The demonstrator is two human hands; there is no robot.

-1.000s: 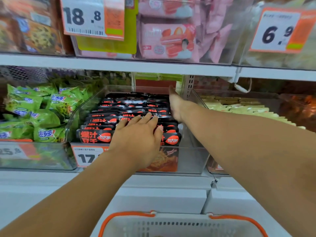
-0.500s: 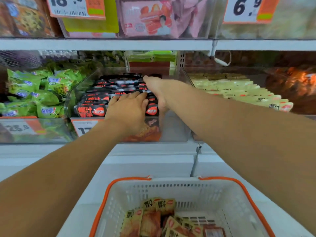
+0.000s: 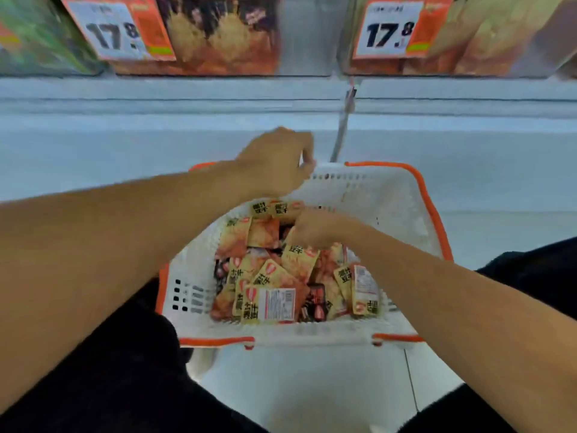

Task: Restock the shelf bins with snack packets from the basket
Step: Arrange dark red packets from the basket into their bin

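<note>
1. While the right hand (image 3: 315,230) digs into the pile of snack packets (image 3: 274,276) in the basket (image 3: 402,195), its fingers curl around the top ones, but the picture is too blurry to tell if it really holds one.
2. Up above, the left hand (image 3: 278,160) hangs over the far rim of the basket with loosely bent fingers and holds nothing that can be seen.
3. If the right hand grabs too many slippery packets at once, some could slide out and drop on the floor.
4. Since yellow and dark packets lie mixed together, the hand could pick the wrong kind and put it in the wrong bin.
5. A tug on the rim could tip the basket, because it seems to sit on the person's lap.
6. Half a second ago both hands were up in the middle shelf bin (image 3: 199,35), pressing on the dark packets; now they have come down to the basket, and the view looks down too.
</note>
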